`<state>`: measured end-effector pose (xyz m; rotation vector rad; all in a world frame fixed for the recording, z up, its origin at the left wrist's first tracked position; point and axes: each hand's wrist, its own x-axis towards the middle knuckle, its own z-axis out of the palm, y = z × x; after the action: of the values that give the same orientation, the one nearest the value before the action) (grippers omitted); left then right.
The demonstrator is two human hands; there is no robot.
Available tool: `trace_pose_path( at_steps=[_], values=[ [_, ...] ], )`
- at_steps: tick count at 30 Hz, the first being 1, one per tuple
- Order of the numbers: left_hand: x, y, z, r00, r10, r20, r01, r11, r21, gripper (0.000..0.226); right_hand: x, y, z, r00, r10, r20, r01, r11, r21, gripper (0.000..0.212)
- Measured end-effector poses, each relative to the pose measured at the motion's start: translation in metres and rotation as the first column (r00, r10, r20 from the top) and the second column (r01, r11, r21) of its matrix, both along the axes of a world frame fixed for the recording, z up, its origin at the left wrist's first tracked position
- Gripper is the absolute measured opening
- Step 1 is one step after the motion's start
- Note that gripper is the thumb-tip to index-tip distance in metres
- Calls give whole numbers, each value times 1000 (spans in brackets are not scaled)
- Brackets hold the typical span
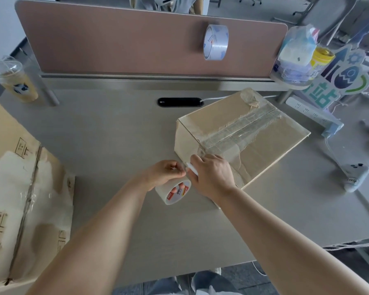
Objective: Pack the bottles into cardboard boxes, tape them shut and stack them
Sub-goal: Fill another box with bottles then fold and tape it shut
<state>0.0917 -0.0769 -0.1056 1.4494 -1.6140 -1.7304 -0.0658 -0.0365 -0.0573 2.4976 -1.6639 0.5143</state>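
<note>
Fingers (176,167) of the left hand (164,174) are curling tight and pinching the tape roll (175,191) by its loose end, and the roll is hanging just under them. Right beside them, the fingers (197,161) of the right hand (213,177) are curling round a small white thing (192,168); I cannot tell what it is, maybe a cutter. They are touching the near corner of the small cardboard box (254,133), which is sitting just past them. Clear tape (239,130) is running along its top seam and down to that corner, so this box is looking almost shut, and cutting the tape looks like the step in hand. Far to the left of the fingers, a big cardboard box (19,188) is sitting taped too. No bottles are showing. Stacking is not done yet.
</note>
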Motion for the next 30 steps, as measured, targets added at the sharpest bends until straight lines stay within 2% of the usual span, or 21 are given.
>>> trace_pose_path(
  at_steps=[3, 7, 9, 12, 14, 17, 19, 21, 23, 25, 27, 30],
  values=[
    [4, 4, -2, 998, 38, -45, -38, 999, 3, 14, 2, -1, -3, 1000, -6, -19, 5, 999, -52, 31],
    [3, 5, -2, 999, 31, -42, -31, 999, -13, 18, 7, -4, -4, 995, -44, -90, 44, 999, -12, 33],
    [1, 6, 0, 998, 41, -40, -40, 999, 4, 19, 9, -6, -2, 987, -64, -146, 70, 997, 38, 25],
    [-3, 6, 2, 998, 58, -32, -59, 998, -9, 21, 15, -10, 3, 975, -71, -213, 117, 970, 214, 19],
    [-2, 5, 2, 998, 56, 8, -56, 998, -37, 21, 17, -13, 2, 954, -100, -283, 171, 956, 239, 20],
    [16, 4, -8, 987, 30, 159, -18, 997, -77, 13, 18, -15, 2, 918, -54, -394, 179, 940, 290, 21],
    [34, 8, -14, 986, 99, 136, -91, 994, -64, 13, 21, -17, 7, 957, -90, -276, 176, 936, 304, 23],
    [45, 12, -12, 980, 194, 44, -192, 980, -57, 18, 30, -22, 18, 981, -193, -11, 183, 911, 370, 25],
    [48, 12, -2, 963, 265, -38, -268, 961, -69, 17, 38, -32, 24, 923, -292, 252, 153, 877, 455, 20],
    [48, 9, 8, 933, 328, -148, -342, 936, -83, 16, 42, -45, 27, 835, -365, 411, 97, 834, 544, 19],
    [47, 5, 16, 919, 333, -212, -364, 922, -131, 14, 40, -52, 26, 785, -404, 470, 54, 800, 598, 21],
    [45, 2, 26, 913, 323, -248, -372, 910, -186, 19, 44, -55, 27, 796, -396, 458, 16, 771, 637, 27]
  ],
)
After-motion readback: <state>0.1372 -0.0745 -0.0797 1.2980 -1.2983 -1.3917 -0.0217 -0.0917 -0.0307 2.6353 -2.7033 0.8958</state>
